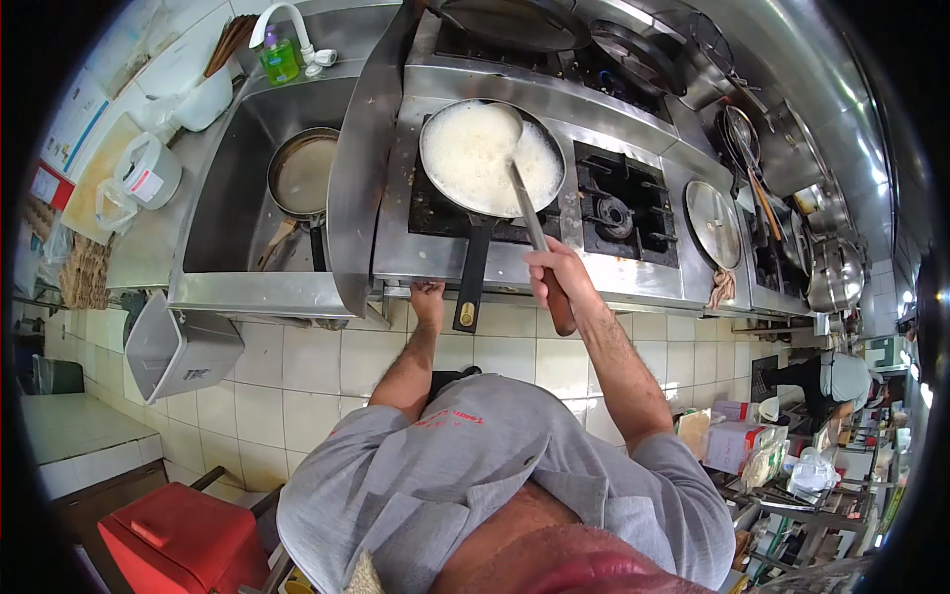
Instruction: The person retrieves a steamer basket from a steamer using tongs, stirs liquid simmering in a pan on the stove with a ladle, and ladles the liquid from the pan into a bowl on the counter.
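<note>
My right hand is wrapped round the wooden-gripped handle of a metal ladle. The ladle's bowl dips into white, foaming liquid that fills a frying pan on the left front burner. The pan's black handle points towards me, between my two hands, and neither touches it. My left hand is at the stove's front edge, just left of that handle, fingers curled against the front panel. What those fingers grip is hidden.
A second burner lies right of the pan, then a round lid. Left of a metal partition, the sink holds another frying pan. More pans stand behind. A person bends at far right.
</note>
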Demonstrator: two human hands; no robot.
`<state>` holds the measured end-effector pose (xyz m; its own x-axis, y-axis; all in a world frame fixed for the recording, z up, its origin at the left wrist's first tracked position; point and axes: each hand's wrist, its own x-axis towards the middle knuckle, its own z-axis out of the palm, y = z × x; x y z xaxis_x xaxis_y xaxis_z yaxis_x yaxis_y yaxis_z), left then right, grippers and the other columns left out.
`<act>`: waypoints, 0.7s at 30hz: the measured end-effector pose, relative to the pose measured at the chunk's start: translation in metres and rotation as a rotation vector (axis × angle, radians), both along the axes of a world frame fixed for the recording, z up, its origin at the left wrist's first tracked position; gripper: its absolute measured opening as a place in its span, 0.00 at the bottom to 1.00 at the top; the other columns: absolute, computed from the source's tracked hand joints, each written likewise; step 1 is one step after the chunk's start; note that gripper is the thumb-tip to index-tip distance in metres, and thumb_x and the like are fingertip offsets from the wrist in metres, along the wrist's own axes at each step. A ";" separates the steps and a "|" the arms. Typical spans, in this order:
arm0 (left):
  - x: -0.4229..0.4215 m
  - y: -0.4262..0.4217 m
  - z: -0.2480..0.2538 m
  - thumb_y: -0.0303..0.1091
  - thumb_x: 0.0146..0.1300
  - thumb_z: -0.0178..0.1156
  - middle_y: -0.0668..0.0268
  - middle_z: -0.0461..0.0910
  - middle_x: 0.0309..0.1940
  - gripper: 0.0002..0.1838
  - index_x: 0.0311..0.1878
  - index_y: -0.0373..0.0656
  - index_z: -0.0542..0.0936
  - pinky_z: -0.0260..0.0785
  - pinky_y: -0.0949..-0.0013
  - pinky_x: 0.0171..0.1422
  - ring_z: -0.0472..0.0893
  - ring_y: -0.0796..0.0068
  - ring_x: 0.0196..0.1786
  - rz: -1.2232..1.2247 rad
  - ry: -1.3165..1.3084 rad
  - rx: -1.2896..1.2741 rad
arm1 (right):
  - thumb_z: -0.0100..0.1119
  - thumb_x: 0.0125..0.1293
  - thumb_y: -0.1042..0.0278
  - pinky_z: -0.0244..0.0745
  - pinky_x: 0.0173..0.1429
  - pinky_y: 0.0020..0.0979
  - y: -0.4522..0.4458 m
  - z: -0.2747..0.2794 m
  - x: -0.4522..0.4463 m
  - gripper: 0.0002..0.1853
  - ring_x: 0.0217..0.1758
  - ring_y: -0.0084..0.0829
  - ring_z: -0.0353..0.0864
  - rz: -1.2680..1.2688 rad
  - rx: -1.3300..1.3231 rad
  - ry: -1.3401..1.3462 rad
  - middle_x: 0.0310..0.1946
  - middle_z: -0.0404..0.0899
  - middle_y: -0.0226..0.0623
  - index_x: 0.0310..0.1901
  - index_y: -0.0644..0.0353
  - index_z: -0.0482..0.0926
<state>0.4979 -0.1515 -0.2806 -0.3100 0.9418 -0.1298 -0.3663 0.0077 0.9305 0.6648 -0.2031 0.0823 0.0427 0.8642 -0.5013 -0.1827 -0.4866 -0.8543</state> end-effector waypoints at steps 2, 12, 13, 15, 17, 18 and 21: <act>0.000 -0.005 0.014 0.33 0.57 0.62 0.67 0.76 0.29 0.10 0.30 0.39 0.71 0.70 0.68 0.36 0.76 0.73 0.30 0.009 0.021 -0.081 | 0.53 0.58 0.72 0.59 0.14 0.25 0.000 0.011 -0.008 0.13 0.12 0.20 0.64 -0.005 -0.024 0.147 0.16 0.64 0.26 0.45 0.60 0.66; -0.019 -0.035 0.274 0.61 0.65 0.41 0.65 0.73 0.26 0.29 0.41 0.40 0.72 0.68 0.67 0.31 0.73 0.73 0.26 -0.831 -0.675 -0.547 | 0.53 0.60 0.68 0.54 0.17 0.21 -0.022 0.040 -0.016 0.15 0.15 0.16 0.62 0.026 -0.132 0.558 0.19 0.64 0.22 0.48 0.57 0.64; -0.019 -0.029 0.271 0.58 0.66 0.43 0.66 0.72 0.25 0.26 0.40 0.40 0.72 0.67 0.69 0.29 0.72 0.74 0.24 -0.890 -0.700 -0.532 | 0.53 0.60 0.68 0.54 0.17 0.21 -0.027 0.039 -0.015 0.15 0.15 0.16 0.62 0.014 -0.126 0.566 0.19 0.64 0.22 0.48 0.57 0.64; -0.017 -0.020 0.257 0.56 0.66 0.46 0.67 0.71 0.24 0.23 0.39 0.41 0.72 0.66 0.71 0.27 0.71 0.76 0.23 -0.965 -0.712 -0.521 | 0.53 0.60 0.69 0.54 0.16 0.21 -0.034 0.039 -0.013 0.17 0.14 0.17 0.62 0.020 -0.097 0.671 0.19 0.64 0.22 0.50 0.58 0.63; -0.014 -0.015 0.246 0.49 0.65 0.53 0.70 0.68 0.22 0.17 0.36 0.43 0.70 0.60 0.76 0.21 0.66 0.82 0.19 -1.144 -0.914 -0.572 | 0.52 0.60 0.69 0.54 0.15 0.21 -0.043 0.040 -0.014 0.18 0.14 0.17 0.62 0.000 -0.086 0.696 0.19 0.64 0.22 0.51 0.59 0.63; -0.012 -0.016 0.250 0.40 0.62 0.58 0.74 0.65 0.19 0.11 0.34 0.47 0.68 0.54 0.80 0.17 0.61 0.86 0.15 -1.084 -0.860 -0.618 | 0.52 0.60 0.69 0.55 0.15 0.21 -0.047 0.041 -0.015 0.19 0.14 0.17 0.62 -0.004 -0.084 0.713 0.19 0.64 0.22 0.52 0.60 0.62; -0.014 -0.014 0.254 0.34 0.61 0.59 0.76 0.63 0.17 0.08 0.33 0.49 0.67 0.53 0.80 0.16 0.60 0.87 0.14 -1.103 -0.598 -0.584 | 0.51 0.60 0.69 0.56 0.14 0.21 -0.059 0.046 -0.024 0.18 0.13 0.17 0.62 -0.056 -0.084 0.706 0.19 0.65 0.23 0.51 0.59 0.63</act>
